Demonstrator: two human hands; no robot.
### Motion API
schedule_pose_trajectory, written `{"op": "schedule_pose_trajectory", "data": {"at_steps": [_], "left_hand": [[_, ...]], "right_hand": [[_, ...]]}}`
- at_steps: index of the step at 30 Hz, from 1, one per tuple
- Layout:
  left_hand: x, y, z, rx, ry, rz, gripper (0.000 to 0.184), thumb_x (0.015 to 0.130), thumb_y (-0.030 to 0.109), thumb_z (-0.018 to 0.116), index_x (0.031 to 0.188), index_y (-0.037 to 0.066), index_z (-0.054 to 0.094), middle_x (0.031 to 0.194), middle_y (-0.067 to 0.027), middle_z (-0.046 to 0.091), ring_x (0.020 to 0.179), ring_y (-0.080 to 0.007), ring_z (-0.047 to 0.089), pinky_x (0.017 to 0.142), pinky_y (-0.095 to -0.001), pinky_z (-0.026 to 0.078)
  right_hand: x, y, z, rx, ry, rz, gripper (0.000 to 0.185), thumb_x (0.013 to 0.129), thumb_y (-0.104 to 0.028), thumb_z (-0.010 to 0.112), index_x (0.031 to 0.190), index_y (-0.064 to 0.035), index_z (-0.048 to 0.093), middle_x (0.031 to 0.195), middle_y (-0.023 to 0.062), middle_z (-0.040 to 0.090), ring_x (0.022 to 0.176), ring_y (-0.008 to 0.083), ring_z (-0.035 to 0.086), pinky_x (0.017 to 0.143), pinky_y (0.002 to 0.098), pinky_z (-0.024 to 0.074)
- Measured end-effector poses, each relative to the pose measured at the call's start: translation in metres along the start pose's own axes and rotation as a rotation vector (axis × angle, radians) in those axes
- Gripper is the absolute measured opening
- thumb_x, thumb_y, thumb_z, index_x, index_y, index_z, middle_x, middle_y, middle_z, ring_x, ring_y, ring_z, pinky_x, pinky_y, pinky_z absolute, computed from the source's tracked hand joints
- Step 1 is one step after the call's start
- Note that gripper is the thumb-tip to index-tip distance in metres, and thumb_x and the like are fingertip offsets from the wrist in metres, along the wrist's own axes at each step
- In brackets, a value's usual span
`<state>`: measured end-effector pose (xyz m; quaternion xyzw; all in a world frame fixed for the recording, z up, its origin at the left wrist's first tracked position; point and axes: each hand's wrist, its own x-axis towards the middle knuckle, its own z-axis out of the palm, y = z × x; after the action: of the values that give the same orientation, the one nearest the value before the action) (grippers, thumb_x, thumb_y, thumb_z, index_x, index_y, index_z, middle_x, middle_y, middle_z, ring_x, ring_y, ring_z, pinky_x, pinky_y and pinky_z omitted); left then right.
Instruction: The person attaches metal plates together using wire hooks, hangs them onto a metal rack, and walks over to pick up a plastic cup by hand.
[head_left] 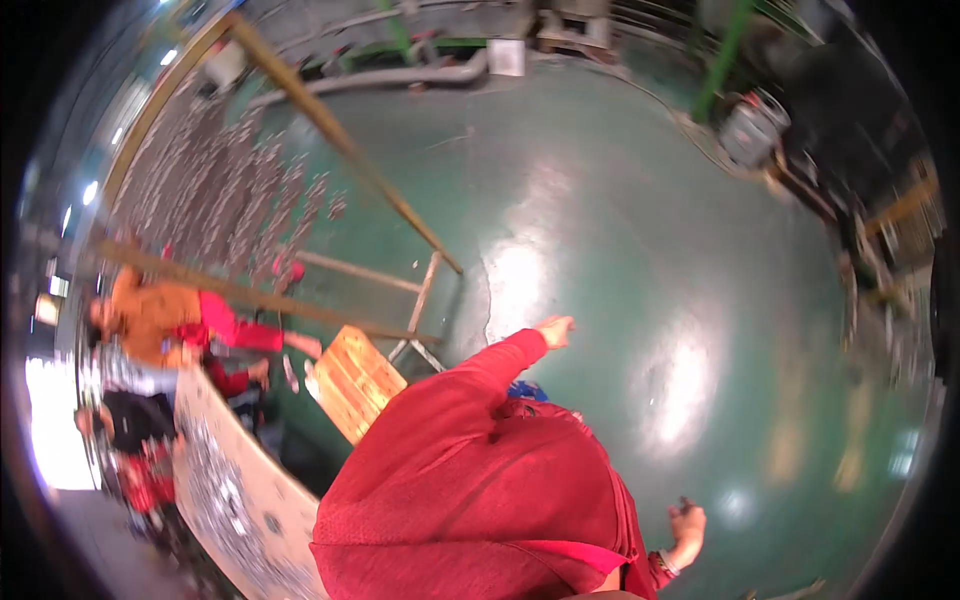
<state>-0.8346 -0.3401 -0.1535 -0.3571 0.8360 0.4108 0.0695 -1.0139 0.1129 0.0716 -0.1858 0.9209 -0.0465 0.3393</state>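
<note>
My left hand reaches out past the red sleeve, over the green floor. Its fingers are loosely bent and apart, and nothing shows in them. Lower right, my right hand hangs beside my body with a band at its wrist. Its fingers are half curled with a gap between them; a dark spot at the fingertips is too blurred to name. Neither hand touches anything I can see. My red top fills the lower middle, and a bit of blue shows past its edge.
A wooden stool stands left of me. Beyond it, a long table bears many small shiny pieces. A person in orange and another in black are beside it. A wooden frame holds rows of hanging parts. A grey container stands upper right.
</note>
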Motion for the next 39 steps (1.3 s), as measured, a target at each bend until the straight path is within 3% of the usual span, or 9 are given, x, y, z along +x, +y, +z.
{"op": "schedule_pose_trajectory", "data": {"at_steps": [6,12,14,17,21,28,33,35,39], "left_hand": [[-0.087,-0.157,-0.041,0.045,0.257,-0.705,0.027,0.075,0.023,0.056,0.083,-0.001,0.066,0.085,-0.0246,0.063,0.083,-0.0364,0.063,0.074,-0.0455,0.050],[-0.107,-0.193,-0.069,-0.189,0.493,-1.278,0.027,0.077,0.020,0.055,0.095,0.003,0.065,0.092,-0.0236,0.063,0.090,-0.0355,0.062,0.078,-0.0431,0.050],[-0.085,-0.223,-0.026,-0.219,0.519,-1.267,0.028,0.078,0.019,0.054,0.099,0.004,0.064,0.096,-0.0243,0.062,0.091,-0.0360,0.061,0.078,-0.0445,0.050],[0.033,-0.167,-0.162,-0.416,0.520,-1.156,0.041,0.071,0.021,0.066,0.110,0.012,0.062,0.101,-0.0187,0.062,0.093,-0.0328,0.061,0.080,-0.0402,0.050],[0.166,-0.145,-0.272,-0.343,0.706,-0.509,0.048,0.069,0.024,0.071,0.112,0.009,0.056,0.110,-0.0134,0.059,0.106,-0.0315,0.053,0.092,-0.0402,0.042],[0.269,-0.153,-0.469,-0.390,0.597,-0.484,0.034,0.080,0.020,0.062,0.111,0.008,0.055,0.095,-0.0167,0.060,0.098,-0.0336,0.056,0.083,-0.0422,0.044],[0.296,-0.224,-0.550,-0.356,0.681,-0.698,0.032,0.078,0.022,0.063,0.107,0.007,0.057,0.095,-0.0192,0.060,0.092,-0.0341,0.058,0.077,-0.0424,0.047],[0.281,-0.242,-0.593,-0.642,0.617,-0.621,0.041,0.077,0.033,0.063,0.108,0.006,0.058,0.096,-0.0200,0.060,0.087,-0.0322,0.060,0.072,-0.0410,0.048],[0.258,-0.297,-0.640,-0.777,0.141,-0.529,0.059,0.077,0.053,0.059,0.104,0.001,0.060,0.089,-0.0164,0.062,0.064,-0.0260,0.061,0.058,-0.0369,0.050]], "right_hand": [[0.236,-0.131,-0.208,-0.061,0.311,-0.557,0.040,0.080,-0.004,0.059,0.120,-0.0048,0.053,0.090,0.0200,0.064,0.074,0.0256,0.062,0.067,0.0360,0.0495],[0.528,-0.261,-0.177,-0.119,0.056,-0.644,0.038,0.078,-0.006,0.048,0.115,-0.0035,0.057,0.075,0.0098,0.062,0.066,0.0180,0.060,0.053,0.0330,0.0494],[0.487,-0.322,-0.134,0.118,-0.338,-0.327,0.037,0.083,-0.016,0.049,0.117,-0.0054,0.056,0.085,0.0072,0.062,0.068,0.0208,0.059,0.050,0.0352,0.0491],[0.517,-0.395,-0.076,0.089,-0.686,-0.157,0.029,0.082,-0.017,0.052,0.109,-0.0076,0.056,0.086,0.0064,0.060,0.071,0.0207,0.058,0.050,0.0369,0.0474],[0.582,-0.489,-0.065,0.015,-0.668,-0.211,0.017,0.082,-0.016,0.049,0.096,-0.0073,0.054,0.076,0.0061,0.055,0.062,0.0196,0.054,0.045,0.0358,0.0432],[0.754,-0.691,-0.105,-0.042,-0.528,-0.234,0.014,0.082,-0.015,0.044,0.073,-0.0067,0.050,0.058,0.0055,0.047,0.047,0.0177,0.046,0.036,0.0337,0.0358],[0.940,-1.002,-0.152,0.359,-0.669,-0.341,0.028,0.083,-0.014,0.041,0.057,-0.0063,0.048,0.045,0.0051,0.041,0.036,0.0164,0.041,0.029,0.0323,0.0306],[0.894,-1.180,-0.139,0.093,-0.480,-0.745,0.021,0.077,-0.013,0.045,0.057,-0.0089,0.044,0.047,0.0031,0.041,0.035,0.0178,0.040,0.031,0.0316,0.0299],[0.854,-1.447,-0.031,0.112,-0.538,-0.975,0.023,0.085,-0.010,0.048,0.102,0.0035,0.054,0.066,0.0103,0.057,0.046,0.0161,0.052,0.036,0.0277,0.0394]]}}
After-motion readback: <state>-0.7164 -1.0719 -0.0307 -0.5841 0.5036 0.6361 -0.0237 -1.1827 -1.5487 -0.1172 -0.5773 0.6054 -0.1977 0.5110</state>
